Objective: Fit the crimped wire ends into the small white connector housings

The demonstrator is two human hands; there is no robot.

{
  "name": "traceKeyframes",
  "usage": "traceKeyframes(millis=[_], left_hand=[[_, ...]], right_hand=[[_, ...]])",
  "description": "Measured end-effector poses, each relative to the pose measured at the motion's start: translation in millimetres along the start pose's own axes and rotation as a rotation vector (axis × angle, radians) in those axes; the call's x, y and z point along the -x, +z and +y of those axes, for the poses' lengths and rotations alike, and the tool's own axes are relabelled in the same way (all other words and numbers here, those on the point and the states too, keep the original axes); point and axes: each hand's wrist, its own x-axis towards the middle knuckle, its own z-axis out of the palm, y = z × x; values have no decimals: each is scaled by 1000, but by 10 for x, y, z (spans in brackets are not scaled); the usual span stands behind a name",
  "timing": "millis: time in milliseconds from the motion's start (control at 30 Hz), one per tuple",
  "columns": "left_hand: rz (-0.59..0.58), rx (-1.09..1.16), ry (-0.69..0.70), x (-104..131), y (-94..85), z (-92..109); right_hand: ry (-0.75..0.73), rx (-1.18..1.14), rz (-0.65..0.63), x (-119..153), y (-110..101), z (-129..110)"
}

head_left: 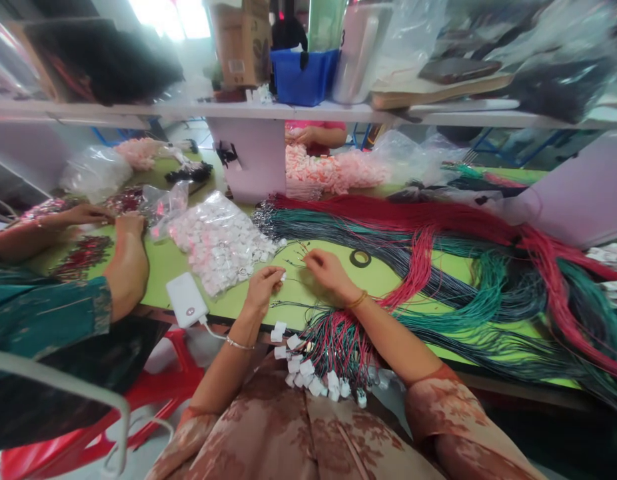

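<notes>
My left hand [264, 287] pinches a small white connector [283, 276] over the green table. To its right, my right hand [324, 268] has its fingers pressed together beside a few thin wires [299, 253]; what lies between the fingertips is too small to tell. A bag of white connectors [218, 243] lies beyond my left hand. Below my hands, a bundle of red, green and black wires [338, 340] with white connectors [303, 368] on its ends hangs over the table's front edge. Long red wires [388, 212] and green wires [468, 313] stretch off to the right.
A black tape roll [360, 258] lies right of my right hand. Left of my left hand is a white power bank [186, 300] with a cable. A co-worker's hands [108, 217] are at the left. Across the table sits a person [321, 135] behind pink parts [333, 170].
</notes>
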Motion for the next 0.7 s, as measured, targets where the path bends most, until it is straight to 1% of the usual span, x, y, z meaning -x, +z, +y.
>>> traceKeyframes(millis=[33, 67, 100, 167, 233, 300, 367, 433, 500, 567, 633, 700], left_hand=[[-2, -6, -18, -23, -38, 13], [-5, -12, -34, -46, -70, 21], [-13, -19, -48, -67, -94, 25], [-39, -27, -68, -102, -115, 21], [-69, -29, -86, -123, -106, 7], [-88, -26, -97, -132, -86, -11], [-94, -26, -100, -135, -71, -28], [-90, -28, -97, -134, -70, -44], [-86, -22, -92, -129, -81, -54], [-93, -7, -95, -122, -94, -58], [-106, 5, -103, -116, -100, -58], [-114, 24, -109, -112, -92, -56]], right_hand=[[57, 24, 42, -53, -76, 71], [107, 68, 41, -98, -138, 140], [150, 123, 9, -131, -179, 198], [181, 241, -113, -163, -189, 270], [150, 361, -196, -165, -118, 277], [106, 479, -218, -168, -11, 240], [100, 580, -239, -183, 84, 193], [100, 641, -286, -204, 141, 163], [83, 664, -325, -215, 155, 155], [66, 654, -330, -216, 139, 162], [63, 612, -294, -218, 114, 172], [61, 523, -243, -232, 103, 174]])
